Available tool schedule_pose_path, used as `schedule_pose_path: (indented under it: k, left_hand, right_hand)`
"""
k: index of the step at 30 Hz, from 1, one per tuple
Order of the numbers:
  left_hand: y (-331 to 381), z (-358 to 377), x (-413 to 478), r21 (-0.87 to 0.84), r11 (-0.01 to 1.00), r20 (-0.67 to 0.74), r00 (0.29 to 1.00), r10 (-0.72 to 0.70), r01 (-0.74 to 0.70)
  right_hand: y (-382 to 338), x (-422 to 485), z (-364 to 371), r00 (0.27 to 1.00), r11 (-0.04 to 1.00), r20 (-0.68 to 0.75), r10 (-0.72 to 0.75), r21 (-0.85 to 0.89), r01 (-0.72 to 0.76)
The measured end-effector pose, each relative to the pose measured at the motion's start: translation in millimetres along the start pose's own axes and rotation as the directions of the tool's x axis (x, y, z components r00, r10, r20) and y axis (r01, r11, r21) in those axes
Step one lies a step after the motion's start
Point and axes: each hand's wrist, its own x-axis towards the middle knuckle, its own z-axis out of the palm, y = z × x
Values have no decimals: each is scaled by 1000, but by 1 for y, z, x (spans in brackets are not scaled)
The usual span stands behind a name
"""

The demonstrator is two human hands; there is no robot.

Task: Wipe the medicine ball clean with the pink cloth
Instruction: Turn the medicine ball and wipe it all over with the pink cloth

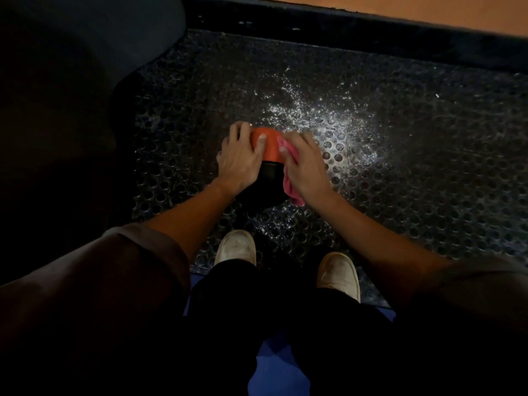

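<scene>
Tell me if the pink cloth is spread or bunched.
Bunched: the pink cloth is crumpled under the right hand against the medicine ball, one end hanging loose.

Both bare forearms reach down and forward to the medicine ball [268, 145], converging on it from either side. The left hand [241, 160] lies on the ball's left side, palm down, fingers splayed over its curve and thumb laid across its top. The right hand [305, 164] sits against the ball's right side, fingers bent down over the pink cloth [289, 186], which it seems to grip bunched under the palm; the dim light blurs the fingertips.
</scene>
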Motion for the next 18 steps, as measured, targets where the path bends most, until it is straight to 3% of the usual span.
schedule_pose_path:
  k: [4, 7, 9, 13, 16, 18]
  left_hand:
    - [-2, -1, 7, -23, 1000, 64, 998, -9, 11]
    - [-3, -2, 8, -28, 999, 60, 998, -30, 32]
    - [-3, -1, 6, -34, 998, 47, 998, -48, 50]
    - [-10, -2, 9, -80, 994, 43, 997, -70, 73]
    - [-6, -1, 9, -94, 992, 45, 995, -85, 89]
    - [-2, -1, 9, -96, 985, 39, 989, -141, 144]
  right_hand:
    - [1, -12, 1, 977, 982, 118, -179, -32, 184]
    - [11, -1, -9, 1000, 999, 24, -14, 47, 13]
    - [9, 2, -9, 1000, 999, 10, 4, 45, -4]
    - [-3, -9, -1, 956, 967, 151, -253, 16, 254]
    - [1, 4, -4, 992, 994, 63, -106, 47, 103]
    - [-3, 7, -3, 992, 994, 65, -109, 23, 108]
